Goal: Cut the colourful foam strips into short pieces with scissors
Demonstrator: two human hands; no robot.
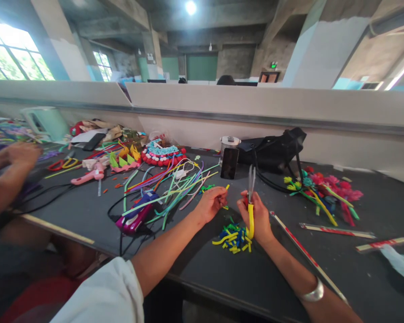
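My left hand pinches a short yellow fuzzy strip, which looks like pipe cleaner; its ends show above and below the fingers. In my right hand is a pair of scissors with yellow handles, blades pointing up and away from me. The blades look nearly closed and stand apart from the strip. Below and between both hands lies a heap of short cut pieces in yellow, blue and green. A few green bits lie behind my left hand.
Long pipe cleaners and a purple device with cords lie left. A phone leans against a canister, beside a black bag. Fuzzy flowers and a long narrow packet are right. A co-worker's hand is far left.
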